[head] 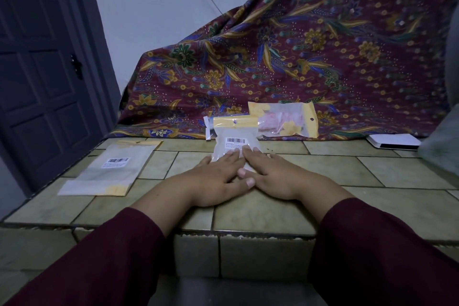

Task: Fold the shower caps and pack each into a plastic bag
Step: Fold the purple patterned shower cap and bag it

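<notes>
A clear plastic bag with a yellow header and a barcode label lies on the tiled surface, with something pale packed inside it. My left hand and my right hand lie flat side by side on its near end, fingers straight, pressing it down. Behind it, a second filled bag with a yellow header holds pink and yellow contents and leans against the patterned cloth. An empty flat bag with a barcode label lies to the left.
A maroon floral cloth drapes over something tall at the back. A white flat box sits at the right. A dark door stands on the left. The tiled ledge drops off at its near edge.
</notes>
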